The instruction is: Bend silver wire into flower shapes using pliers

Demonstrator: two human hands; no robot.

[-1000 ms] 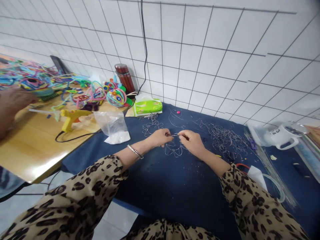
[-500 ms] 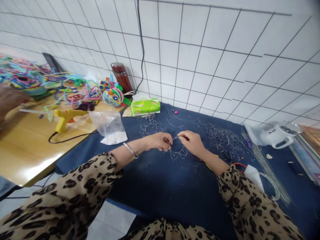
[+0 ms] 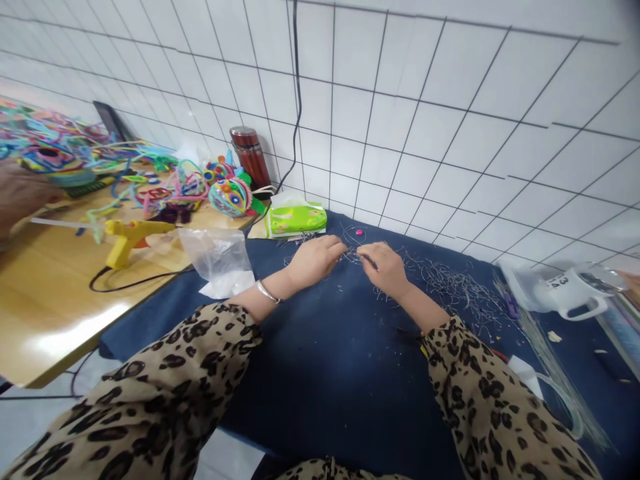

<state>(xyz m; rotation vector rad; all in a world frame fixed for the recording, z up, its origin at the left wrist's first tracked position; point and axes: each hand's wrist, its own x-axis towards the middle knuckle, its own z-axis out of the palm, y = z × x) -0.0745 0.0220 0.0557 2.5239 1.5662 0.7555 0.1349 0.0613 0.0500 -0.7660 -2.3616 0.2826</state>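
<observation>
Over the dark blue cloth, my left hand is closed, its fingertips pinched at a thin bent wire piece. Facing it across a small gap, my right hand is closed too, with thumb and forefinger on the same wire. The looped shape of the wire is hard to make out here, partly covered by my fingers. A small pink piece lies just beyond my hands. To the right of my right hand spreads a tangle of loose wire bits.
At left, a yellow glue gun and a colourful fish-like ornament sit on a wooden table, where another person's hand reaches in. Green tissues, a plastic bag, a red flask, and a white mug stand around.
Both my hands have moved farther toward the wall with the wire, and my left hand has turned its back upward. The view has shifted slightly left.
</observation>
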